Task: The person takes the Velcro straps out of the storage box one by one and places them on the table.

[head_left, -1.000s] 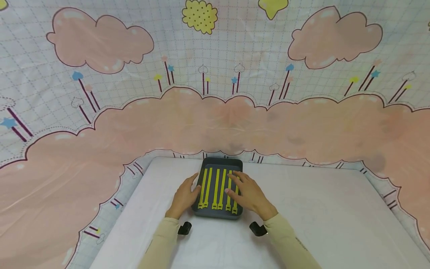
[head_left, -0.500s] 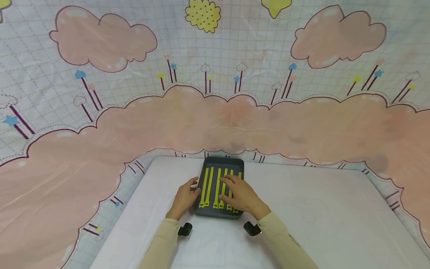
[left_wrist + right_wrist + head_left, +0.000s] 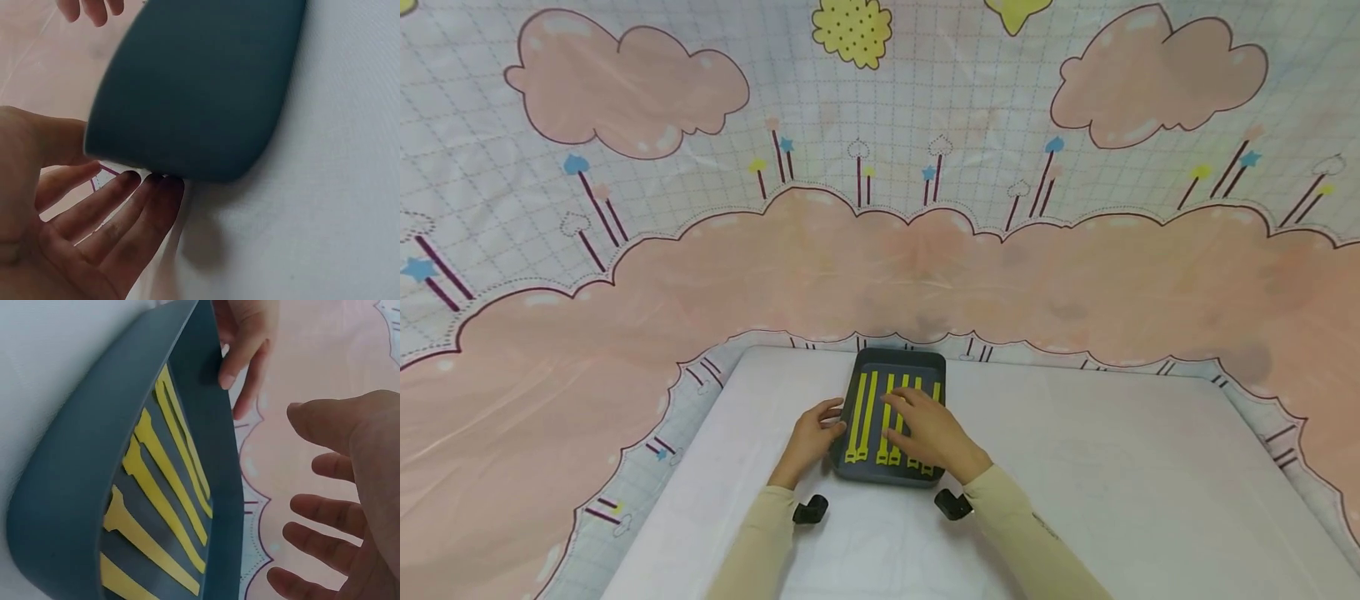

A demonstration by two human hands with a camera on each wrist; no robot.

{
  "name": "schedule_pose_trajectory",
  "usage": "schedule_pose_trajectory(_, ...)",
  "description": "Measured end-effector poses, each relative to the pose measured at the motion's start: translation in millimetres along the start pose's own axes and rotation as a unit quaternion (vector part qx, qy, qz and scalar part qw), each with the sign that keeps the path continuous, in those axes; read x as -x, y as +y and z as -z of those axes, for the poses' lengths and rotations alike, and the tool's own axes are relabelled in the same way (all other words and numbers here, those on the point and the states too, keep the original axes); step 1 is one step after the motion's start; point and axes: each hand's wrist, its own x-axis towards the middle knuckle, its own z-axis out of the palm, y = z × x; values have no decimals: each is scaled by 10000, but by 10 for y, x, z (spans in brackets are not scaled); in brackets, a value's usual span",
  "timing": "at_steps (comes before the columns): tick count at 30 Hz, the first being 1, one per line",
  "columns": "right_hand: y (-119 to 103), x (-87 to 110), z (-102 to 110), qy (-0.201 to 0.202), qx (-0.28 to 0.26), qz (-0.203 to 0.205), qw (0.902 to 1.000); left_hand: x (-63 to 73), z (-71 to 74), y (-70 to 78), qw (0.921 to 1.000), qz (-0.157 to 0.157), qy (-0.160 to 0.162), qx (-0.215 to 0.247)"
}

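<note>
Dark tray with yellow strips sits on white surface, far-centre. Left hand against tray's left wall, fingers straight, together. Right hand over the strips, fingers spread, relaxed, pinching nothing.

White table stands before printed backdrop of pink clouds, grid lines, stars and hearts on stems; yellow dotted cloud shape at backdrop's top centre.
</note>
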Motion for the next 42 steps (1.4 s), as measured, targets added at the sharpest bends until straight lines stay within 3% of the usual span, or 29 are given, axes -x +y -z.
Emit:
schedule_pose_trajectory(6, -50, -56, 10, -102, 86, 121, 9998, 12, 11, -29, 9988, 384, -90, 291)
schedule_pose_trajectory(19, -180, -282, 34, -388, 436, 436, 9973, 52, 8, 21, 9981, 290, -184, 505)
schedule_pose_trajectory(31, -118, -597, 67, -584, 943, 813, 9905, 52, 23, 32, 9985, 314, -178, 402)
schedule_pose_trajectory(42, -4, -788, -130, -738, 695, 781, 9918, 64, 40, 51, 9987, 325, -174, 352)
